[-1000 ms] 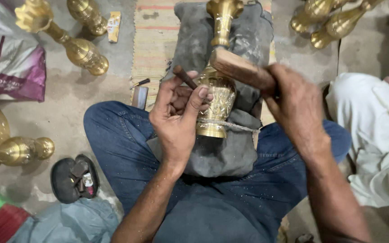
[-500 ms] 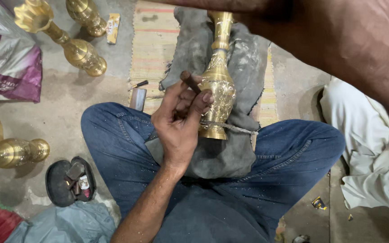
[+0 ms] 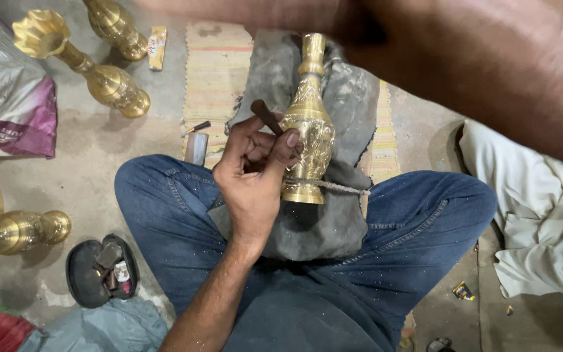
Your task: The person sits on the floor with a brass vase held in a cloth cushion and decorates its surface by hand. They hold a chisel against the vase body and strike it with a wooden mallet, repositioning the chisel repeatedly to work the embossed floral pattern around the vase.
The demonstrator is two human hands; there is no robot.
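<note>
An engraved brass vase (image 3: 311,130) lies on a grey cloth pad (image 3: 320,228) between my crossed legs in blue jeans. A thin cord (image 3: 340,188) runs across its foot. My left hand (image 3: 252,176) grips a short dark chisel (image 3: 265,116), with its tip against the vase's belly and the thumb resting on the brass. My right arm (image 3: 490,65) is raised close to the camera and sweeps blurred across the top of the view. Its hand is not clear, so what it holds is hidden.
Brass vases lie on the floor at the upper left (image 3: 99,78), top (image 3: 115,26) and left edge (image 3: 17,229). A printed sack (image 3: 8,98), an open black pouch (image 3: 102,270), a striped mat (image 3: 216,78) and a white cloth (image 3: 542,221) surround me.
A second ago my right hand held a wooden mallet over the chisel. It has since lifted up towards the camera. My left hand and the chisel stay on the vase.
</note>
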